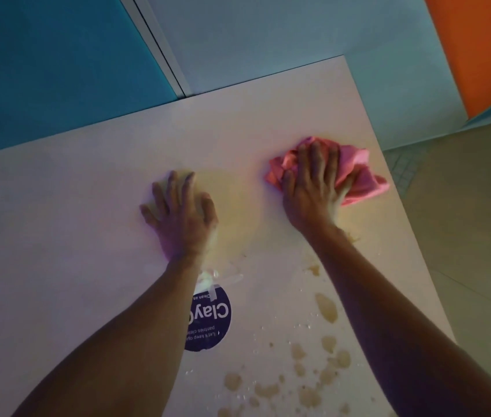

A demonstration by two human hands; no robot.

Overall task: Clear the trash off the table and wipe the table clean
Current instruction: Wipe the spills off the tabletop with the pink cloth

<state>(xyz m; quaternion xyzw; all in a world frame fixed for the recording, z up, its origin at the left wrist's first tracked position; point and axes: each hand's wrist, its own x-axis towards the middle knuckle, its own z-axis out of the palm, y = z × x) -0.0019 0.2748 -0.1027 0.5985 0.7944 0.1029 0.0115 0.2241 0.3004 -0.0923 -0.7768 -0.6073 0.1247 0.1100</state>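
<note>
A white table (72, 206) fills the view. My right hand (313, 182) presses down on a crumpled pink cloth (361, 176) near the table's right edge, fingers spread over it. My left hand (178, 206) lies flat at the middle of the table on a pale wad, maybe paper (182, 176), mostly hidden under the fingers. Brownish spill patches (325, 308) and droplets dot the near right part of the table. A wet brownish smear (238, 206) spreads between my hands.
A round dark purple sticker (211, 323) with white lettering sits on the table by my left forearm, a bit of clear tape at its top. Blue and orange wall panels (42, 70) stand behind. Tiled floor (463, 236) lies to the right.
</note>
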